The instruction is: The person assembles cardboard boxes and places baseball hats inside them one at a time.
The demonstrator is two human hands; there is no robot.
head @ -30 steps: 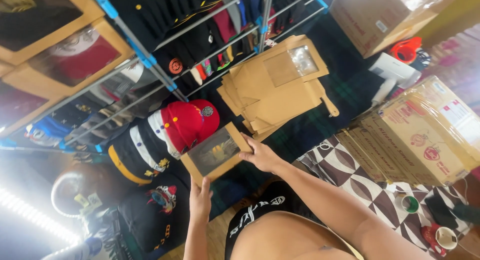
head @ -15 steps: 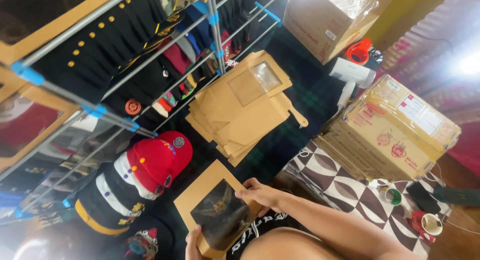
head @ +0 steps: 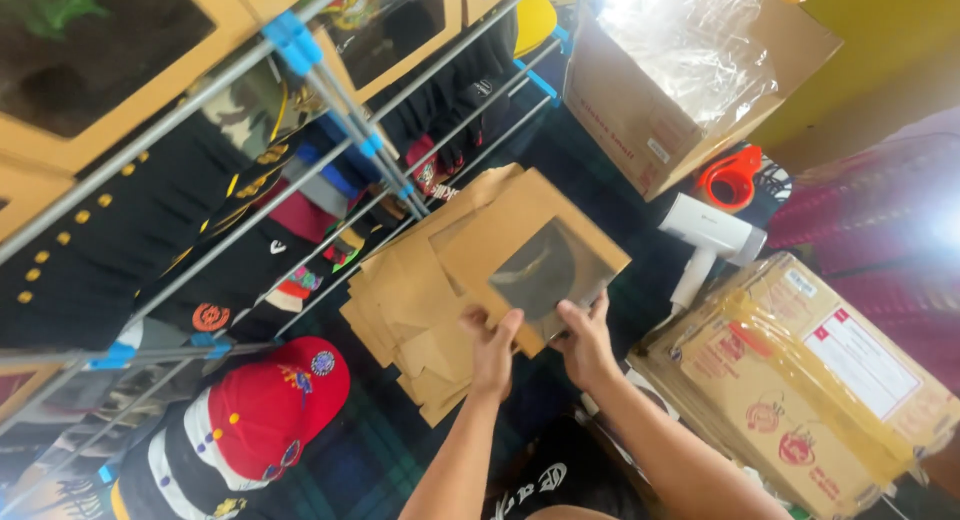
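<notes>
Fingers of left hand (head: pixel 492 345) and right hand (head: pixel 585 342) pinching near edge of windowed kraft box (head: pixel 535 260), dark cap visible inside. Box held flat over stack of folded flat boxes (head: pixel 420 310), window up. Red cap (head: pixel 275 405) near left; hair dryer (head: pixel 712 236) right.

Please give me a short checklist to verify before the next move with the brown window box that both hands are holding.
1. Both hands on the box: left hand and right hand grip the near edge of the brown window box. Ok.
2. Contents: a dark item shows through the window. Ok.
3. Box closed: flaps cannot be seen. Cannot tell.
4. Surface below: the box is over the stack of flat brown boxes, which is uneven. Not ok.
5. Space to the right: the white hair dryer and taped carton lie close. Not ok.
</notes>
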